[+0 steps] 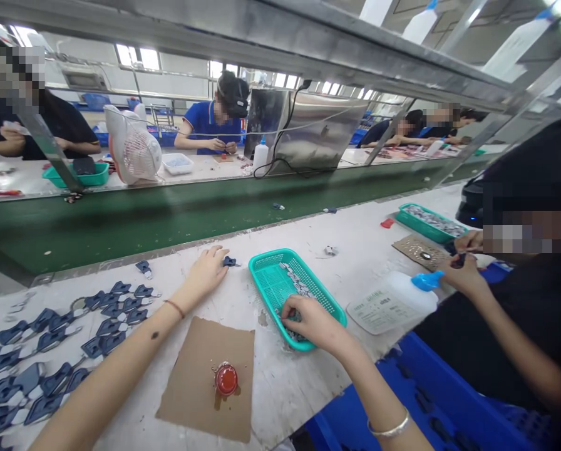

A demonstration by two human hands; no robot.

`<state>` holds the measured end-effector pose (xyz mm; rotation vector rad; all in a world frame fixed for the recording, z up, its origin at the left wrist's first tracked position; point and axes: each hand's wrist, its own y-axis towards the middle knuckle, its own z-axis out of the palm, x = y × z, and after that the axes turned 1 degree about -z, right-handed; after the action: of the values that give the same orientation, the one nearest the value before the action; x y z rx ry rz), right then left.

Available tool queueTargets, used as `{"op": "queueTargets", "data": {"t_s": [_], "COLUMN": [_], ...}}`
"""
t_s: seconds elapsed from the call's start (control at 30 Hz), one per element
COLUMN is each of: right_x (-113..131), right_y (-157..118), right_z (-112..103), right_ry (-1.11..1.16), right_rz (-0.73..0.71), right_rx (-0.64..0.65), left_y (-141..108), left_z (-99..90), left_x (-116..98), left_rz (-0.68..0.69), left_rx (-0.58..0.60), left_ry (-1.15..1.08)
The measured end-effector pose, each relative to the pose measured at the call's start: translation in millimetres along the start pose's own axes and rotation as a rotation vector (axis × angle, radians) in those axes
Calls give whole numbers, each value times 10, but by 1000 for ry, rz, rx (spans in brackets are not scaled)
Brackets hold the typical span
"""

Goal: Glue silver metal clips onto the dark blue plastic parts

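My left hand [206,272] reaches to the back of the bench, its fingertips closed around a small dark blue piece [230,262] with a thin pale tip. A green mesh basket [260,294] stands to the right of that hand, with small grey pieces [295,279] heaped along one side. Inside its near end, my right hand [312,321] has thumb and fingers drawn together over the pieces; what lies between them is hidden. Between my forearms, a round red-topped container [226,379] sits on a brown cardboard sheet [191,369], with a wet stain beside it.
Many dark blue pieces [50,338] are spread at the left. A white bottle with blue cap [393,304] lies right of the basket, near a co-worker's hands [468,269]. Another green basket [431,222] stands beyond. A green belt [205,216] runs behind the bench, under a metal shelf [262,37].
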<state>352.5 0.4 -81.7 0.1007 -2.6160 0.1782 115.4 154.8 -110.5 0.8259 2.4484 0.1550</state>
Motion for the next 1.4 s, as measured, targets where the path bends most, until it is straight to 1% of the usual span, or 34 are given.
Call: {"op": "queueTargets", "data": {"t_s": [0.07, 0.13, 0.2, 0.27, 0.37, 0.47, 0.57, 0.67, 0.73, 0.83, 0.9, 0.97, 1.1, 1.27, 1.33, 1.4], "right_x": [12, 19, 22, 26, 40, 62, 78, 75, 65, 57, 70, 106, 220, 305, 306, 303], "right_y": [-8, -6, 7, 24, 49, 60, 52, 37, 32, 29, 21, 1, -72, -157, -164, -162], "right_z": [4, 11, 19, 28, 37, 35, 19, 3, 7, 50, 95, 133, 138, 94, 104, 125], "right_ry": [2, 6, 12, 15, 20, 39, 88, 174, 233, 298, 327, 351, 384, 419, 434, 446], "right_rz": [-9, -11, -4, 7, 4, -11, 2, 24, 44, 98, 135, 157, 163, 180, 193, 205], "right_rx": [-8, -8, -5, -6, -13, -36, -83, -132, -168, -218, -239, -242, -202, -184, -199, -217], "left_y": [175, 258, 253, 169, -70, -389, -725, -1023, -1176, -1333, -1405, -1462, -1538, -1566, -1570, -1575], "left_z": [125, 172, 156, 102, -4, -111, -209, -301, -361, -431, -452, -452, -418, -369, -341, -310], "left_x": [-15, -14, -8, -10, -40, -76, -95, -116, -141, -181, -192, -187, -151, -123, -115, -106], "left_rz": [-30, -72, -122, -191, -337, -488, -605, -681, -717, -764, -778, -752, -656, -609, -578, -556], "left_rx": [8, 26, 44, 56, 84, 120, 139, 175, 205, 249, 264, 273, 293, 331, 342, 307], "left_ry": [-92, -204, -342, -504, -784, -1054, -1256, -1386, -1441, -1429, -1376, -1370, -1495, -1582, -1575, -1517]}}
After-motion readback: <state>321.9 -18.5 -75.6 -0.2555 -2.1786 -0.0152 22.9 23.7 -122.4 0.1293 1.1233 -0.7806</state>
